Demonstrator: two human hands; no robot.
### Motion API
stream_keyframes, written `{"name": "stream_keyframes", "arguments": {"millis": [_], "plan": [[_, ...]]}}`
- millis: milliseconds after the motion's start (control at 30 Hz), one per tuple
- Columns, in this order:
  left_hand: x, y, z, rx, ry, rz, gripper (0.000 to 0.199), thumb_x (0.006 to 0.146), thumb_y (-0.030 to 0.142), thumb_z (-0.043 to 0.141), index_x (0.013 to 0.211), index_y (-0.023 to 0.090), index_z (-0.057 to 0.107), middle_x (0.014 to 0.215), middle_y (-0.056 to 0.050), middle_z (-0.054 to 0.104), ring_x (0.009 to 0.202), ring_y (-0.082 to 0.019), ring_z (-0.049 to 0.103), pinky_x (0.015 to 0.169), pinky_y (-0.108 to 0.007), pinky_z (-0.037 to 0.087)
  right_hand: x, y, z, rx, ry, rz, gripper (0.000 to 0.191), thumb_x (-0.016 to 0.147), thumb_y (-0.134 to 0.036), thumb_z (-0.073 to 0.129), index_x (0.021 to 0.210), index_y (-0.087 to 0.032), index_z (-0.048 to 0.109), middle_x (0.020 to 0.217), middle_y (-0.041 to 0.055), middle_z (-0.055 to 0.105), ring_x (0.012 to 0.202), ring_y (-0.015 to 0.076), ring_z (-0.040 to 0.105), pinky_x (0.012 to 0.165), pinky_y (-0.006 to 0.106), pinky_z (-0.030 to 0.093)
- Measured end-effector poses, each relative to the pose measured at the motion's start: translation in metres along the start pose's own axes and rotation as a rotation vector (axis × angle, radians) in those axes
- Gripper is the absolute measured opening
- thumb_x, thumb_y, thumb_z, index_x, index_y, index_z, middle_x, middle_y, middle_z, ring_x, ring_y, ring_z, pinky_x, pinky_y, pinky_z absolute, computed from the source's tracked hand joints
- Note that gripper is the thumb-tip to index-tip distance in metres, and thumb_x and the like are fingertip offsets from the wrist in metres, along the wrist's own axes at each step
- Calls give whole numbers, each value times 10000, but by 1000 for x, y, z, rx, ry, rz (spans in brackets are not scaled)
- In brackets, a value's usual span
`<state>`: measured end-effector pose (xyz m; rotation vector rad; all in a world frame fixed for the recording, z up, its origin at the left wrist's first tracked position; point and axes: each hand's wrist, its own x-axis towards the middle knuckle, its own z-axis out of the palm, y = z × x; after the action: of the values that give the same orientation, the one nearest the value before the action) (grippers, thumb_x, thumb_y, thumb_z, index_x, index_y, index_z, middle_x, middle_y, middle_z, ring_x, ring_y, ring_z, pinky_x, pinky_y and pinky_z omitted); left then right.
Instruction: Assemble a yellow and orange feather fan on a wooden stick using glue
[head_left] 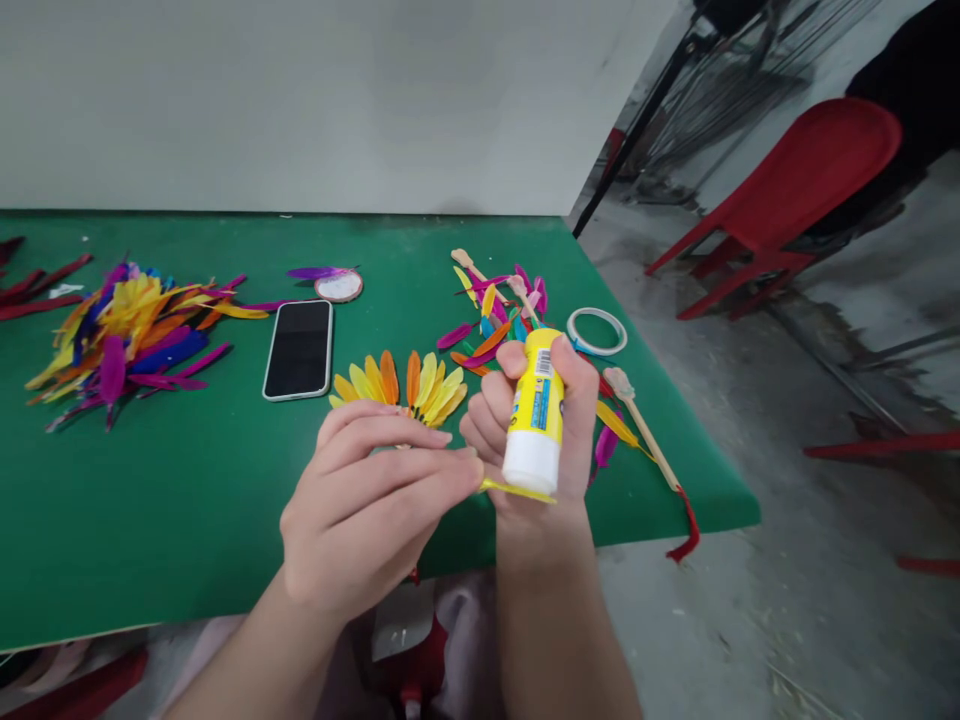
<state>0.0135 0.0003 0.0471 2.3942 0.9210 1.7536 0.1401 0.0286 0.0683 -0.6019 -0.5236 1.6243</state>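
My right hand (517, 410) is wrapped round a yellow glue stick (537, 400), its white end pointing down. That white end meets, or nearly meets, a yellow feather (525, 490) stretched out beneath it. The feather's other end is pinched between the thumb and fingers of my left hand (382, 500). Just beyond my left hand lies a fan of yellow and orange feathers (401, 385), its lower part hidden by my fingers.
On the green table (202, 500) are a heap of colourful feathers (142, 330), a phone (299, 350), a small round disc (339, 286) and a tape roll (597, 331). Wooden sticks (641, 425) with feathers lie to the right. A red chair (795, 190) stands beyond the table's right edge.
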Motion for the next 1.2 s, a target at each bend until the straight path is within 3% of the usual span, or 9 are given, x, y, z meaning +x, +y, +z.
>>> {"name": "stream_keyframes", "arguments": {"millis": [200, 533, 867, 1200], "plan": [[2, 0, -1, -7, -56, 17, 157, 733, 54, 663, 824, 181, 646, 738, 14, 709, 743, -148, 636, 722, -342, 480, -2, -1, 2, -30, 35, -23, 445, 732, -654, 478, 644, -224, 402, 346, -114, 293, 283, 38, 138, 280, 177, 125], [0, 1, -1, -9, -19, -7, 193, 708, 30, 677, 837, 172, 650, 745, 8, 704, 753, -147, 624, 709, -333, 482, -2, 0, 1, -25, 25, -48, 401, 752, -597, 493, 646, -220, 407, 368, -111, 331, 277, 31, 134, 275, 181, 117], [5, 1, -2, -1, -85, 22, 137, 726, 53, 667, 797, 167, 639, 713, 10, 704, 717, -144, 629, 687, -320, 489, -3, -2, 2, -55, 34, -86, 434, 760, -645, 442, 653, -226, 403, 369, -113, 291, 282, 37, 134, 282, 191, 113], [3, 0, -3, 0, -76, 9, 165, 720, 62, 672, 826, 185, 642, 722, 16, 702, 733, -143, 632, 712, -314, 495, -3, -1, 3, -60, 56, -73, 431, 745, -648, 458, 661, -229, 407, 377, -112, 309, 281, 33, 119, 279, 197, 110]]}}
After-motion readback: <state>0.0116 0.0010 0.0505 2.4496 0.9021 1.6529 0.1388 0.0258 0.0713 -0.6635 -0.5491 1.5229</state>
